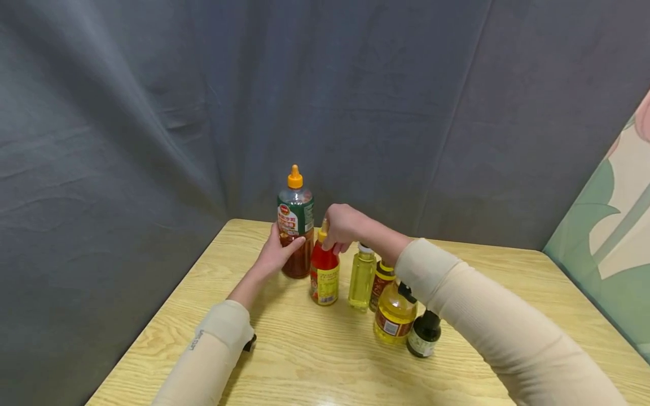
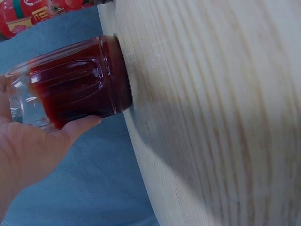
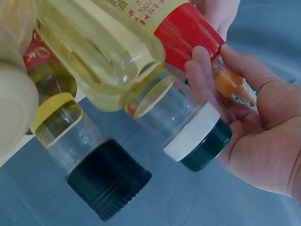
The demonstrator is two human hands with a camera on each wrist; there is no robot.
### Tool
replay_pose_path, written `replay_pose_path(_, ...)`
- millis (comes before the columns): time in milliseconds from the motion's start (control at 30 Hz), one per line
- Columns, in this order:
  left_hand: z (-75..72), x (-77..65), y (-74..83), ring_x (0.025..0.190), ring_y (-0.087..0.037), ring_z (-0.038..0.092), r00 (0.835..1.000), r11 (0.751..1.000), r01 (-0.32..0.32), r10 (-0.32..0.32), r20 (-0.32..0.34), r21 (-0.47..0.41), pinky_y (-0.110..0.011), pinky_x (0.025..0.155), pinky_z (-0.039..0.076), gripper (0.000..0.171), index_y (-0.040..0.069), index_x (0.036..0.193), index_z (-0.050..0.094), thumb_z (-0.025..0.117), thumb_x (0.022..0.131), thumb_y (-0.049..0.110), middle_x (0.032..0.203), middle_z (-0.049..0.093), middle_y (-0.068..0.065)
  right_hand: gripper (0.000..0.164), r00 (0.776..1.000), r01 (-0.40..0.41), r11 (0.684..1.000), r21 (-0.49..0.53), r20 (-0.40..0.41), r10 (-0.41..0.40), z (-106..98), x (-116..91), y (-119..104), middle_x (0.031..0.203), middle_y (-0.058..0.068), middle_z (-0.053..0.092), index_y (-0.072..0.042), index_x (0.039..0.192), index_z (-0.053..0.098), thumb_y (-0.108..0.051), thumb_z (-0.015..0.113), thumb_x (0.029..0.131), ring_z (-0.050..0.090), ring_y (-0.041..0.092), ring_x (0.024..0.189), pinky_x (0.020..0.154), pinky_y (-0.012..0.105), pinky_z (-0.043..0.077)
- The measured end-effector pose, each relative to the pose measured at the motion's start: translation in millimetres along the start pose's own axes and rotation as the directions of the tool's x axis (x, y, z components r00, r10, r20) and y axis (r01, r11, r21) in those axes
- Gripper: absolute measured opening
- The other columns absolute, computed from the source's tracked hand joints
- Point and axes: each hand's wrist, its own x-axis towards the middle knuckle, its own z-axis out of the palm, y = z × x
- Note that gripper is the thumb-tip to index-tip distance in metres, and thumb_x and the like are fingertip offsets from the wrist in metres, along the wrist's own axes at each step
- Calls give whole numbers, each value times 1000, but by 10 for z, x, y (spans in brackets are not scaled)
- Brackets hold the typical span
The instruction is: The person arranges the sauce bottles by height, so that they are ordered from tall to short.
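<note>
My left hand point(image 1: 274, 252) grips the lower half of a tall squeeze bottle point(image 1: 295, 210) of dark red sauce with an orange nozzle cap. In the left wrist view the thumb lies along the side of this sauce bottle point(image 2: 77, 82), its base at the tabletop. To its right is a smaller red ketchup-like squeeze bottle point(image 1: 325, 279), upright, with a yellow label. From above, my right hand point(image 1: 346, 224) holds that red bottle by its shoulder, below the orange nozzle. The right wrist view shows thumb and fingertips around the red bottle's top point(image 3: 190, 35).
Right of the red bottle, close under my right forearm, stand a slim bottle of pale yellow oil point(image 1: 361, 279), a dark-labelled bottle point(image 1: 382, 282), a round yellow oil bottle point(image 1: 393, 313) and a small dark bottle point(image 1: 424, 335). A grey curtain point(image 1: 355, 113) hangs behind the wooden table point(image 1: 315, 361).
</note>
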Motion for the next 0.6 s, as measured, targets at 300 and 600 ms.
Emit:
replay_pose_path(300,41,-12,36,139,-33,42,1000,1000,-19,20,-16,16,-50,115,32,81,12,155,23,70,96,39,149,45,-17,45,1000,-21,999,-44,22,22,-203,98,178,105,17,71,3,126,60,-7,80,87,74,23,78,77,37,61)
replay_pose_path(600,48,-36,27,138,-33,43,999,1000,-31,31,-13,0,-50,115,33,80,13,155,24,71,96,39,149,46,-16,55,998,-66,995,-75,12,67,-368,139,424,108,18,70,4,135,54,-8,79,88,73,25,86,83,38,59)
